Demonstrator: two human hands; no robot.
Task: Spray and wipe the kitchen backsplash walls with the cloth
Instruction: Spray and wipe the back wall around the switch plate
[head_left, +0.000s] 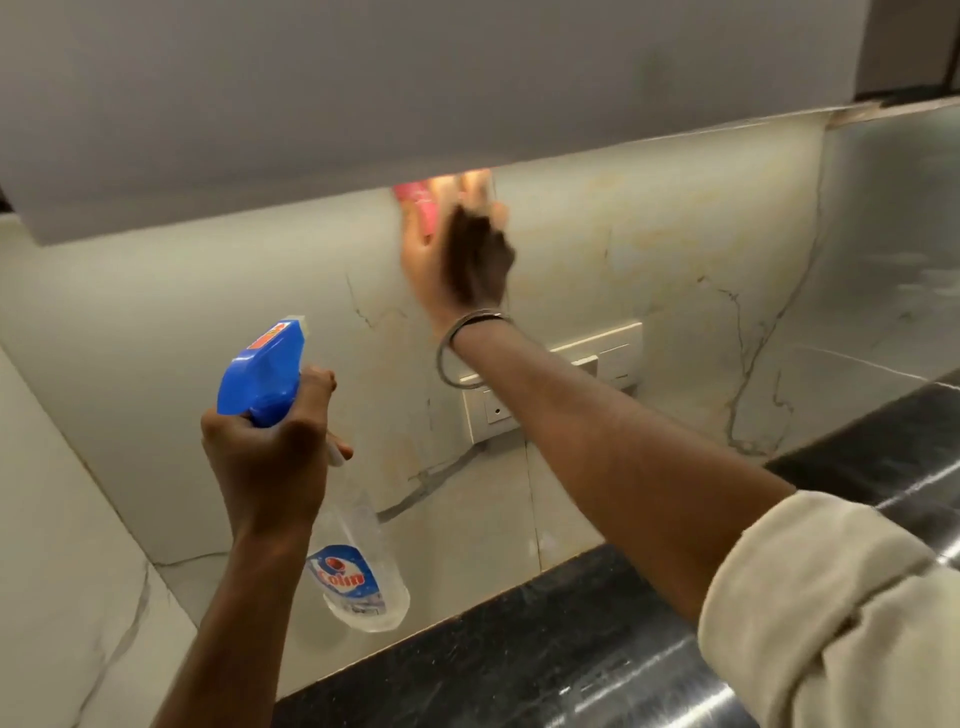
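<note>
Two large surfaces: a pale veined marble backsplash wall (649, 270) under a grey upper cabinet (363, 104), and a glossy black stone tabletop (519, 665) below. The left hand (265, 467) grips the neck of a clear spray bottle (358, 566) with blue trigger head. The right hand (462, 260), blurred, presses a pink cloth (421, 202) flat-fingered against the wall just beneath the cabinet edge.

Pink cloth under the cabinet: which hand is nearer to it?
Right. The right hand presses the pink cloth against the backsplash; the left hand is lower left, apart from it, gripping the spray bottle.
</note>
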